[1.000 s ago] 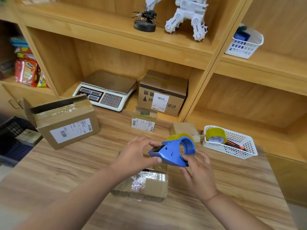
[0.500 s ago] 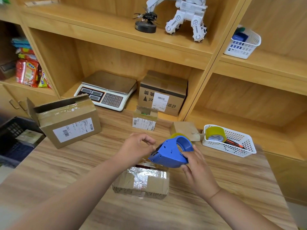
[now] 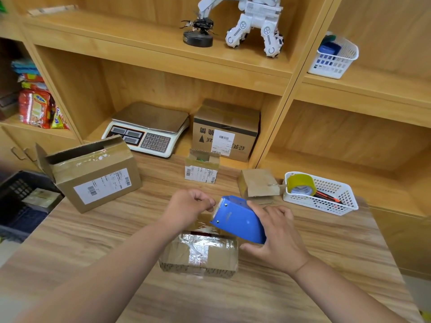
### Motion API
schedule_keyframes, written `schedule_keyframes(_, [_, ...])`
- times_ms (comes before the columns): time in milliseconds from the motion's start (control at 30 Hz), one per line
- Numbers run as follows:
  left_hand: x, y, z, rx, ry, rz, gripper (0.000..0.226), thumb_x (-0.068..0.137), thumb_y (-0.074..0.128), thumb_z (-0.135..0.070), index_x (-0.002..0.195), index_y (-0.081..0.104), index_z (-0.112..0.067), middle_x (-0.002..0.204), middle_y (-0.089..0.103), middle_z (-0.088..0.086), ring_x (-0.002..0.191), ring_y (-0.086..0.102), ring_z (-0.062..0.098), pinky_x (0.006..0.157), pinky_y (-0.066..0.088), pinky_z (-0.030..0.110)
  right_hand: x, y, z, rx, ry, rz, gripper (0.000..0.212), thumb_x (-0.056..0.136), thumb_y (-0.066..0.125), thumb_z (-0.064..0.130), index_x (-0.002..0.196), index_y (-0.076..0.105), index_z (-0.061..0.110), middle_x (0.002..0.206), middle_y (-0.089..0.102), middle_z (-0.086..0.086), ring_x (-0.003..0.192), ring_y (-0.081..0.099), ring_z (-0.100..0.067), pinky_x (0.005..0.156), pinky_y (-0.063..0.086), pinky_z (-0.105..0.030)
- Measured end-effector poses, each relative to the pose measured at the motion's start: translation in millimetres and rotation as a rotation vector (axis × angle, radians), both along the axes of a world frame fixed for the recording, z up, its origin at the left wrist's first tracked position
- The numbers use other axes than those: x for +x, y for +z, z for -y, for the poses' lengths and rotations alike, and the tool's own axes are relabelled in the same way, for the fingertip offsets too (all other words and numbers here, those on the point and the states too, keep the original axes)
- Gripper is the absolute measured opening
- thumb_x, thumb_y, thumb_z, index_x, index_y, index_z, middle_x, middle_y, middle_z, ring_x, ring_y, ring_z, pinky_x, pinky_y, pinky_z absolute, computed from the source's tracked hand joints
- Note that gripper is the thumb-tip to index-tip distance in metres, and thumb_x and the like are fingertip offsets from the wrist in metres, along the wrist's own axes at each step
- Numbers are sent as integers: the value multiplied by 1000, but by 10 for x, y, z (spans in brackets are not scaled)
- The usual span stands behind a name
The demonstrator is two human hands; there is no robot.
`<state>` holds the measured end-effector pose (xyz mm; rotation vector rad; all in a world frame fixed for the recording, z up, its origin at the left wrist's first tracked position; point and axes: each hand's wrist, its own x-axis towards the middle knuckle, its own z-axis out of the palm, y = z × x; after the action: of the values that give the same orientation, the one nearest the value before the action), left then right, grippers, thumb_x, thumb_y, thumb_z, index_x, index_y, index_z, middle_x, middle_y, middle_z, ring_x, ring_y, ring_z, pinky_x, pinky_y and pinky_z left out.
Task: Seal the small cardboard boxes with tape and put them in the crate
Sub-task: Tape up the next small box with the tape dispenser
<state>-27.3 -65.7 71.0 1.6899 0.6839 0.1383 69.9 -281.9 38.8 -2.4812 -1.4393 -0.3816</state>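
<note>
A small cardboard box [image 3: 200, 254] with shiny clear tape across its top lies on the wooden table in front of me. My right hand [image 3: 277, 238] grips a blue tape dispenser [image 3: 238, 220] just above the box's far right corner, toothed edge pointing left. My left hand [image 3: 189, 208] hovers beside that edge, its fingers pinching the end of the clear tape. Two more small boxes, one with a barcode label [image 3: 201, 166] and one plain [image 3: 257, 184], stand further back. A dark crate [image 3: 14, 190] sits off the table's left edge.
A larger opened carton [image 3: 93, 173] stands at the table's left. A white basket [image 3: 326, 194] with a yellowish tape roll sits at the right. On the shelf behind are a weighing scale [image 3: 149, 129] and a labelled carton [image 3: 225, 130].
The dispenser has tipped over and sunk toward the box, its roll now hidden behind the blue body. My left hand slid off the dispenser to pinch at its toothed edge.
</note>
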Motion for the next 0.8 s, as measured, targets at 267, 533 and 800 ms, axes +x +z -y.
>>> schedule_keyframes(267, [30, 16, -42, -96, -47, -79, 11, 87, 67, -11, 77, 70, -10, 61, 69, -7, 54, 58, 0, 58, 45, 17, 100, 62, 7, -21, 27, -37, 67, 70, 54, 54, 129, 45, 24, 87, 58, 7, 80, 56, -15, 85, 29, -29])
schedule_keyframes(533, [9, 115, -452, -32, 14, -85, 6, 85, 69, -13, 81, 71, -9, 81, 70, 6, 74, 61, 14, 69, 43, 19, 228, 71, 156, -32, -26, -119, 66, 65, 57, 55, 125, 45, 29, 100, 64, 9, 88, 59, -12, 80, 26, -24])
schedule_keyframes(800, [65, 98, -611, 51, 51, -94, 12, 84, 71, -16, 77, 73, -7, 67, 70, -4, 77, 63, 14, 91, 47, 34, 339, 95, 168, -154, -51, 32, 91, 62, 50, 82, 132, 42, 23, 82, 62, 8, 71, 59, -12, 75, 21, -22])
